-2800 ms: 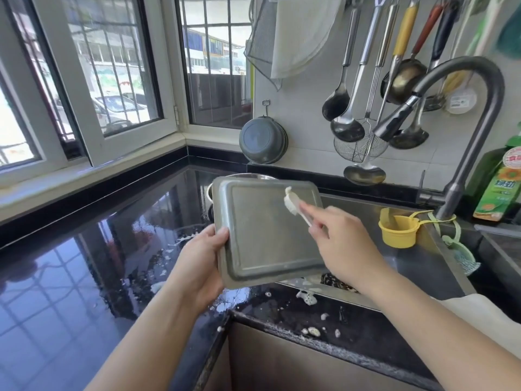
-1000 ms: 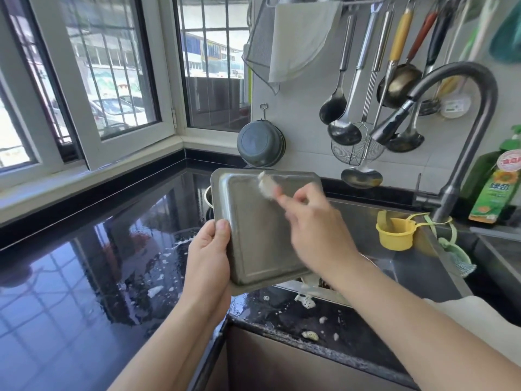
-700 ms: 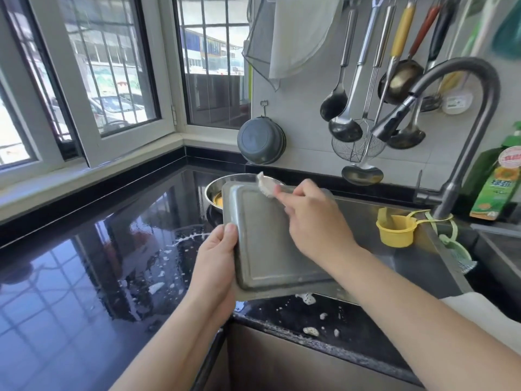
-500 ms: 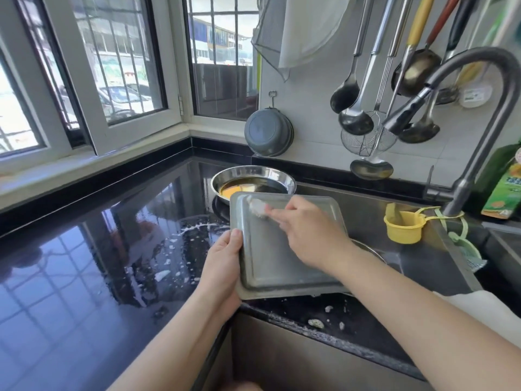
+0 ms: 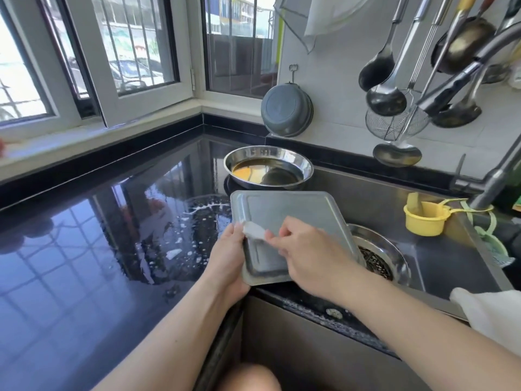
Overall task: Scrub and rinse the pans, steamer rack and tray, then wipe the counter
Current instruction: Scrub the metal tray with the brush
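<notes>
At the far left, your black surface [image 5: 84, 249] carries white suds and flecks [image 5: 194, 218] beside the sink, so the wiping step looks not yet done. Next, your left hand [image 5: 228, 258] grips the left edge of the rectangular steel tray [image 5: 293, 210], thumb on top and fingers hidden beneath, holding it tilted over the near left corner of the sink [image 5: 451, 263]. Behind the tray, a round steel pan [image 5: 267, 167] rests on the surface at the sink's far left corner; it holds brownish-orange liquid and appears unwashed. Your right hand [image 5: 307, 258] pinches a small white scrubbing pad [image 5: 253, 231] against the tray's left rim, just beside the left thumb, so the step in hand is judged to be scrubbing the tray. Below the tray's right edge the sink's strainer drain [image 5: 377, 263] is visible, partly ringed by what may be another steel item; it cannot be identified. Farther right, a yellow cup [image 5: 425, 218] sits at the sink's back wall, and the faucet [image 5: 479, 69] arches overhead with no water seen running, so rinsing remains. No steamer rack can be made out. The task seems early to midway.
</notes>
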A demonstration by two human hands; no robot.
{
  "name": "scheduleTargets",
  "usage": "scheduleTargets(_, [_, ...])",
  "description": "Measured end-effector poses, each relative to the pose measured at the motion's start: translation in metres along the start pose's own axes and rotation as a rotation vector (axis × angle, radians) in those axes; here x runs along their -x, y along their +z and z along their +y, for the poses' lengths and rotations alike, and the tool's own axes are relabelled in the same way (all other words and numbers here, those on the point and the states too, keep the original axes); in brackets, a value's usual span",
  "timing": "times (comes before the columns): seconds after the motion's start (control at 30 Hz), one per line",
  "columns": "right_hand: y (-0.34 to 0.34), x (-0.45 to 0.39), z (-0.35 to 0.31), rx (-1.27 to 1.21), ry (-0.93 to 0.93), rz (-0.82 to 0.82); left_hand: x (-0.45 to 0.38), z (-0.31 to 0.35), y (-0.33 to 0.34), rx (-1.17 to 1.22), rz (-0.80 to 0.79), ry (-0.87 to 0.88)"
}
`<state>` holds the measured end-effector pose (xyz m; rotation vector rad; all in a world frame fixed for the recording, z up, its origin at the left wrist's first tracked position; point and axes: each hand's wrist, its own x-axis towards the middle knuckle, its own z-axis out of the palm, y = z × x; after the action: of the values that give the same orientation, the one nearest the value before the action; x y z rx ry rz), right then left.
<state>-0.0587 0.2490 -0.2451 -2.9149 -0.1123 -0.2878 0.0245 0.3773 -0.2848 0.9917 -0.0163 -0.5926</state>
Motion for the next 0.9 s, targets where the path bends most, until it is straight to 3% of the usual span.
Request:
scheduleTargets(0.07, [-0.004, 0.000, 0.011, 0.064, 0.021, 0.003, -0.002, 0.000, -0.001, 0.007, -0.004, 0.007])
scheduleTargets(0.17, [-0.018, -0.013, 0.045, 0.127, 0.278, 0.052, -0.004, -0.004, 0.001, -0.002, -0.011, 0.021])
scheduleTargets(0.33, [-0.003, 0.015, 0.006, -0.064, -0.025, -0.033, -0.001, -0.001, 0.001, 0.045, -0.038, 0.013])
scheduleTargets(0.47, [-0.012, -0.004, 0.039, 0.047, 0.227, 0.086, -0.005, -0.005, 0.001, 0.048, -0.037, 0.039])
scheduleTargets(0.6, [0.007, 0.017, -0.004, -0.020, -0.006, 0.014, -0.003, -0.001, 0.001, 0.105, -0.047, 0.038])
scheduleTargets(0.73, [-0.003, 0.008, 0.036, 0.033, 0.259, 0.118, -0.005, -0.004, 0.001, 0.079, -0.035, 0.056])
scheduleTargets(0.9, [0.009, 0.033, -0.003, -0.055, 0.084, 0.082, -0.006, -0.002, 0.002, 0.104, -0.023, 0.042])
